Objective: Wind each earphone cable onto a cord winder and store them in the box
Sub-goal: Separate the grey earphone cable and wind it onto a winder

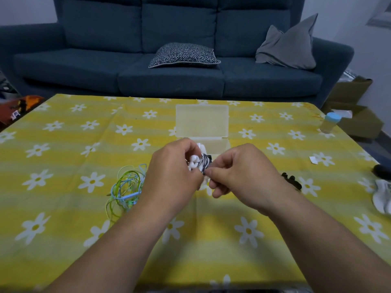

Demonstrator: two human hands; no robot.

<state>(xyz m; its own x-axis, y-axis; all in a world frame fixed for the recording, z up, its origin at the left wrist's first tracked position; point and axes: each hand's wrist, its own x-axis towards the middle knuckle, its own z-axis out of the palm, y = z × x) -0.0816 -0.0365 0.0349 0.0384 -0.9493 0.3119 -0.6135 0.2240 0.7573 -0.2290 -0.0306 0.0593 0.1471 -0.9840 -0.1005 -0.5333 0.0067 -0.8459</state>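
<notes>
1. Table [63, 208]: covered by a yellow-striped cloth printed with white daisies.
2. Far centre: translucent rectangular plastic box [202, 121], hinged lid open.
3. Left of centre: loose tangle of green and pale-blue earphone cables [124, 187].
4. Right of centre: small black knobbly pieces [291, 180], type unclear.
5. Far right: upright clear bottle with light-blue cap [330, 124]; a white paper scrap [313, 160] lies nearer.

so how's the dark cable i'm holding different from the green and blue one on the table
The dark cable is wound tightly round a white winder; the green and blue cable lies in loose, tangled loops. The dark cable is held up by the left hand and right hand; the green and blue cable rests on the tablecloth. Neither is in the box yet.
</notes>
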